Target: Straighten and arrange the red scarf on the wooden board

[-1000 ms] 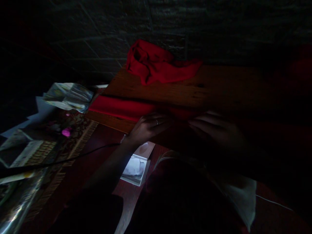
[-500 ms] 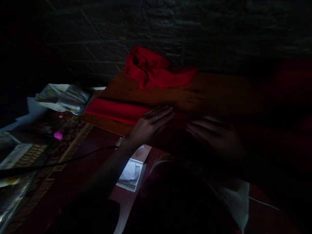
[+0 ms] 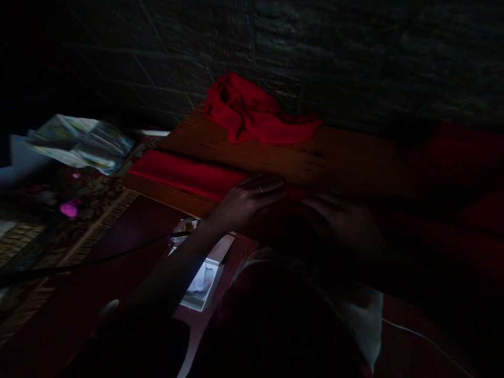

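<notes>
The scene is very dark. A folded red cloth (image 3: 185,173) lies along the near edge of a wooden board (image 3: 346,157). My left hand (image 3: 244,202), with a ring on one finger, rests on the cloth's right end, its fingers stretched over the fabric. Just to its right is my right hand (image 3: 342,223), also on the cloth in deep shadow, and its fingers look curled into the fabric. A second, crumpled red cloth (image 3: 252,113) sits at the board's far edge.
A brick wall (image 3: 354,63) stands behind the board. To the left lie a plastic-wrapped packet (image 3: 82,142) and a patterned mat (image 3: 98,210) with a pink flower (image 3: 69,208). A black cable (image 3: 98,260) crosses the dark red surface. A white box (image 3: 205,273) lies under my left forearm.
Both hands lay flat with fingers stretched half a second ago. Now the right hand's fingers have curled in, and the left hand has shifted slightly along the cloth. The view has swung a little.
</notes>
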